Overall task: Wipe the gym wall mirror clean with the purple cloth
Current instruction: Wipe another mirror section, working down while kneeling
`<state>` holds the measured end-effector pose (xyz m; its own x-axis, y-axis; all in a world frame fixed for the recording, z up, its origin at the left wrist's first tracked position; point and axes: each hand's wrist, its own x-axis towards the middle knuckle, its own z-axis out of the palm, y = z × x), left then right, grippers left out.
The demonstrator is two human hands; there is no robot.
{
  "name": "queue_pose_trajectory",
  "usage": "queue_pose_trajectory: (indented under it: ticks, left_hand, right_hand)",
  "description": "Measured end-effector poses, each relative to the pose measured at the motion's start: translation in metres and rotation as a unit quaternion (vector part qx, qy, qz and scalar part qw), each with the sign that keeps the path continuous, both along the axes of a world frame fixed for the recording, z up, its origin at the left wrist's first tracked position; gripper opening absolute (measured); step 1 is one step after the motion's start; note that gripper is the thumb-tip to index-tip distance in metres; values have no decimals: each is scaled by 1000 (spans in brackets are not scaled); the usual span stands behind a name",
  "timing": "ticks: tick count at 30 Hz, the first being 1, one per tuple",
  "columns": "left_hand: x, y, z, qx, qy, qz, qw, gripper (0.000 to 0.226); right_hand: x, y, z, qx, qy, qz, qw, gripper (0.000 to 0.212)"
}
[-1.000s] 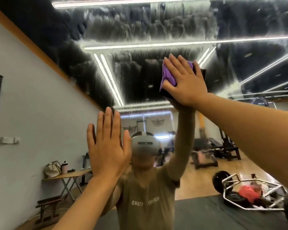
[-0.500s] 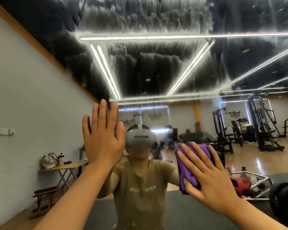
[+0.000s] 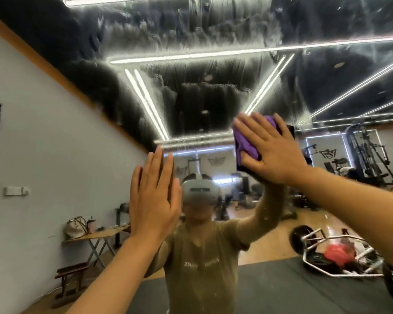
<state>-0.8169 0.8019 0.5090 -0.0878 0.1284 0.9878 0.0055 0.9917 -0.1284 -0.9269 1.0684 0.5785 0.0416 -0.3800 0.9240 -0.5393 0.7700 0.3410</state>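
The gym wall mirror fills the view, its upper part streaked with whitish wipe marks and smears. My right hand presses the folded purple cloth flat against the glass with straight, spread fingers, right of centre at about head height. My left hand lies flat on the mirror with fingers straight and together, lower and to the left, holding nothing.
The mirror reflects a person in a headset and olive shirt, a folding table with a bag at left, weight machines at right, and a hex bar with plates on a dark floor mat.
My right hand has swept the cloth from high on the glass down to chest height and back up to head height. My left hand stays flat in place.
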Motion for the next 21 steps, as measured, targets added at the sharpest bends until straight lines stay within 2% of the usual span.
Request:
queue_pose_trajectory:
  ticks: [4,7,10,14,18,21]
  left_hand:
    - [-8,-1,-4,-2,14,55,998,60]
    - [-8,-1,-5,-2,21,66,998,60]
    - [-9,-2,-5,-7,22,70,997,60]
    - [-9,-3,-4,-10,15,65,998,60]
    - [-8,-1,-3,-7,18,59,998,60]
    - [-8,-1,-4,-10,18,61,998,60]
  right_hand:
    - [5,3,77,-80,-93,-12,992,81]
    - [5,-6,79,-113,-95,-17,989,77]
    - [4,-4,37,-82,-56,-2,995,74]
    - [0,6,-54,-41,-28,22,998,69]
    - [-5,20,-159,-6,-14,-10,1000,76]
    - [-5,31,-200,23,0,-36,999,81]
